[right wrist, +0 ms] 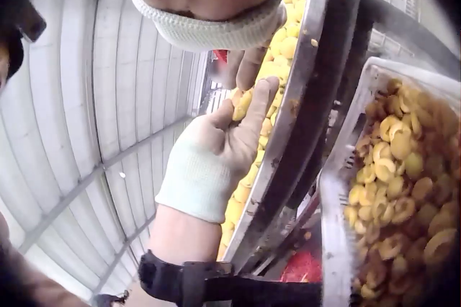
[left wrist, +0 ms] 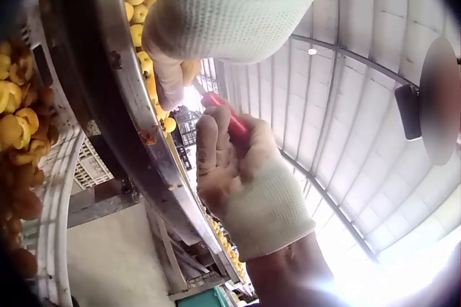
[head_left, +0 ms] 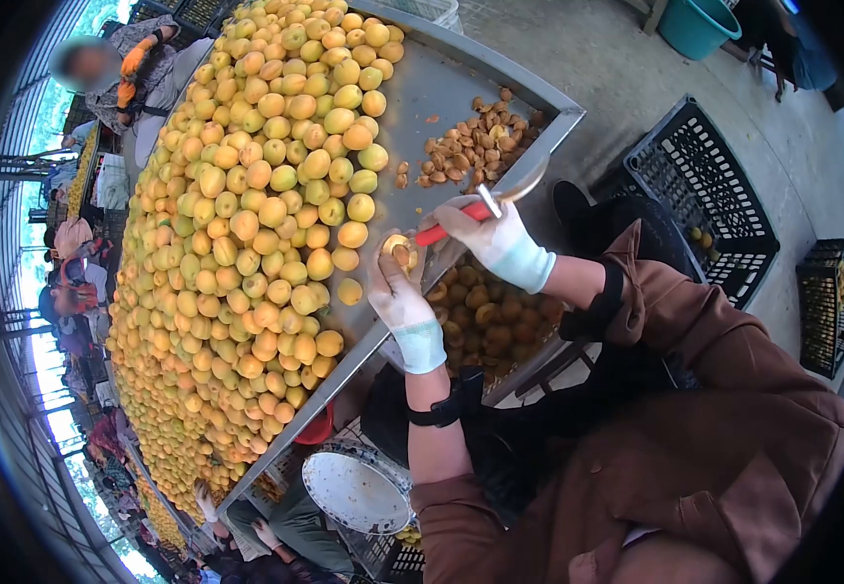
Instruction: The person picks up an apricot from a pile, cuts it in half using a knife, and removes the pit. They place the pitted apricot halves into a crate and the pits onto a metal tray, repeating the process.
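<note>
In the head view my gloved left hand [head_left: 402, 302] holds a cut apricot [head_left: 395, 243] with its brown stone showing, over the table's edge. Curled fingers of my gloved right hand [head_left: 504, 241] grip a red-handled tool [head_left: 433, 234] with a metal collar and a curved metal piece at its outer end. The handle's other end points at the apricot, close beside it. From the left wrist, the red handle [left wrist: 236, 125] shows across the right palm. The right wrist view has the left fingers and thumb around the yellow fruit [right wrist: 242, 105].
Whole apricots [head_left: 256, 195] are heaped on the metal-rimmed table [head_left: 431, 88], with loose stones [head_left: 485, 141] near its corner. Below the edge, a white crate [right wrist: 335, 199] holds apricot halves [right wrist: 392, 170]. Black crates [head_left: 714, 185] stand on the right; a white bucket [head_left: 359, 492] sits nearby. Other people work along the table.
</note>
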The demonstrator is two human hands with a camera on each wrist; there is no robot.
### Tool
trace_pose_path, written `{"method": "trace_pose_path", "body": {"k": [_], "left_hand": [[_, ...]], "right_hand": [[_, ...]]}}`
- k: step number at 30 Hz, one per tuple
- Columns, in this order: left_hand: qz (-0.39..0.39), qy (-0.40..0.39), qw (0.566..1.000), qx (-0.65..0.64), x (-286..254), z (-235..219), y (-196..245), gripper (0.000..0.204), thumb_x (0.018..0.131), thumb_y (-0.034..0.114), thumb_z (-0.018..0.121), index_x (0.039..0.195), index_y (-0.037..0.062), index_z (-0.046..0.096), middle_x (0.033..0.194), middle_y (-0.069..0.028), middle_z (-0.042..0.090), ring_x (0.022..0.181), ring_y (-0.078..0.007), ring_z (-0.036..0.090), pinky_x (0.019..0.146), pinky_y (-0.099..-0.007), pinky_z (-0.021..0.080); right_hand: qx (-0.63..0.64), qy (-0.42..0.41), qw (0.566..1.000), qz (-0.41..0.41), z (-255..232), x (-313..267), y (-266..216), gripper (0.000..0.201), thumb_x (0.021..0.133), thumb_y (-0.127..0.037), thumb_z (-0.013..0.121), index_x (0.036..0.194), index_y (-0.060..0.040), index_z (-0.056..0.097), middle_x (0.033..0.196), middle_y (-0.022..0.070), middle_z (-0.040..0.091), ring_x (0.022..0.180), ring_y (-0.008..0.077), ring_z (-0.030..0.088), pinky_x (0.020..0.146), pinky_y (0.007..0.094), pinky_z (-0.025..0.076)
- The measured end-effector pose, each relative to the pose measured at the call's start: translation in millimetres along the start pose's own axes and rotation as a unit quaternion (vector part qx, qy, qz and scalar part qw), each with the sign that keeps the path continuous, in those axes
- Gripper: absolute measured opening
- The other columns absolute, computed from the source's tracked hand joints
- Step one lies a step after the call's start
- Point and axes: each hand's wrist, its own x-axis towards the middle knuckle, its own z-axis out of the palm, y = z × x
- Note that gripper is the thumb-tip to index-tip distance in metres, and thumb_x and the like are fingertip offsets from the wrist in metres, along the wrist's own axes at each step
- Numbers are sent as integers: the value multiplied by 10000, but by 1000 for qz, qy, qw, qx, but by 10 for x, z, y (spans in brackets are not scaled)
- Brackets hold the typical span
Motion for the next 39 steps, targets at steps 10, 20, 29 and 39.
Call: {"method": "trace_pose_path", "body": {"k": [10,20,29,39], "left_hand": [[-82,18,981,-174,92,-59,-65,278,1018,199,474,1149,-39,532,1177,-142,559,1105,-268,581,993,-486,501],[-145,8,954,-262,157,-100,-152,208,1021,174,436,1052,-16,515,1114,-149,572,1043,-287,609,956,-471,524],[16,18,995,97,237,15,-63,391,920,-32,473,1304,27,439,940,-100,573,721,-149,577,659,-259,497],[250,0,896,367,287,182,25,576,897,-47,443,1458,8,326,1328,-235,472,1182,-385,504,1003,-418,426]], "right_hand": [[134,59,970,195,8,46,2,173,917,-170,614,1006,-54,707,932,51,717,871,136,669,782,278,520],[130,39,978,159,72,43,92,146,898,-128,621,1007,-65,694,975,69,706,957,157,663,857,292,506],[258,145,936,191,44,209,64,261,888,-200,681,1025,22,684,890,76,713,727,136,685,643,256,544],[129,126,969,172,-193,277,37,248,930,-159,572,783,25,647,754,43,665,735,113,595,675,287,459]]}}
